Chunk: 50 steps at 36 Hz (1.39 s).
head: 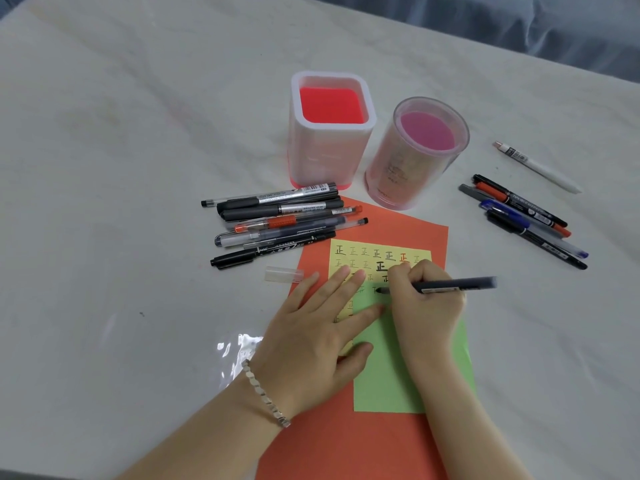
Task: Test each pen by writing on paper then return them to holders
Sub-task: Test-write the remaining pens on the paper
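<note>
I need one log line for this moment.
step: writing test | right hand: grips dark pen, tip on yellow paper | left hand: flat on green paper

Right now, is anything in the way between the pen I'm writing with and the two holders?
Nothing visible blocks it. Between the pen in your right hand and the square holder and round holder lie only flat paper sheets; both tops are open. The pen pile lies off to the left.
</note>
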Tool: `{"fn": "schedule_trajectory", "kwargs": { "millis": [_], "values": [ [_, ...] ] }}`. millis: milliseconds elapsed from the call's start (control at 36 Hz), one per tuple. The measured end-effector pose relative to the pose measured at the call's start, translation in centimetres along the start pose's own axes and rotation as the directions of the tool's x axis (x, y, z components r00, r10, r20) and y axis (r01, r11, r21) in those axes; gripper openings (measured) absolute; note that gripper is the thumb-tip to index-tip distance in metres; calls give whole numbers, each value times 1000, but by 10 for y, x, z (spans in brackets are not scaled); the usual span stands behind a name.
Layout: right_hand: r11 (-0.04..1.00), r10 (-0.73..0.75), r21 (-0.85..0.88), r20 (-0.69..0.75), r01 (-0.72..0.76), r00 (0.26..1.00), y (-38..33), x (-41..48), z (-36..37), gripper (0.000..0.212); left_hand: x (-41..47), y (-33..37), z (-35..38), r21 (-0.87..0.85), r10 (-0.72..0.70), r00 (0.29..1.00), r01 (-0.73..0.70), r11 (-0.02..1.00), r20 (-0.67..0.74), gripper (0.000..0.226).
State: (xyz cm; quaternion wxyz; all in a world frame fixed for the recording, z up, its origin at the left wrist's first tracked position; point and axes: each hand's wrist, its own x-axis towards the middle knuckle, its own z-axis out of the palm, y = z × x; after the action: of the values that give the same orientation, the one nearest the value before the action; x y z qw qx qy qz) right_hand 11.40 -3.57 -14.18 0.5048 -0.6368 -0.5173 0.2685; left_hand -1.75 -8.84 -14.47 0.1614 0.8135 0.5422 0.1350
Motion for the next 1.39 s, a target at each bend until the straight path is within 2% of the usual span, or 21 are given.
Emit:
{"fn": "schedule_trajectory", "kwargs": {
  "millis": [500,722,972,1028,1111,1167,1278,1333,1389],
  "values": [
    [1000,13,-23,18,-13,1000,-2,-1,1,31,1,0,1,-2,9,1000,-9,1000,-29,41],
    [996,65,-57,-52,-68,997,-1,-1,-1,30,0,-1,1,15,16,999,-16,1000,-27,42],
    [977,186,125,-88,-174,979,-10,0,-14,36,-1,-1,3,6,33,999,-32,999,-23,42],
    [969,214,146,-78,-201,974,-11,0,-21,38,-1,-1,2,-21,43,997,-44,999,-58,41],
    [968,217,144,-54,-207,975,-14,0,-36,35,-2,-1,-2,-59,46,977,-59,997,-208,36],
    [965,228,139,-36,-221,973,-14,1,-46,34,-3,-3,-6,-31,9,951,-20,999,-309,34],
    [969,239,76,-14,-237,971,-14,2,-64,39,-5,-15,-13,61,-169,905,208,976,-391,35],
    [965,255,65,2,-255,967,-13,3,-69,38,-5,-22,-16,94,-226,878,290,952,-422,25],
    [959,274,71,25,-275,961,-12,2,-74,38,-5,-27,-19,104,-231,868,304,947,-440,15]
  ]
}}
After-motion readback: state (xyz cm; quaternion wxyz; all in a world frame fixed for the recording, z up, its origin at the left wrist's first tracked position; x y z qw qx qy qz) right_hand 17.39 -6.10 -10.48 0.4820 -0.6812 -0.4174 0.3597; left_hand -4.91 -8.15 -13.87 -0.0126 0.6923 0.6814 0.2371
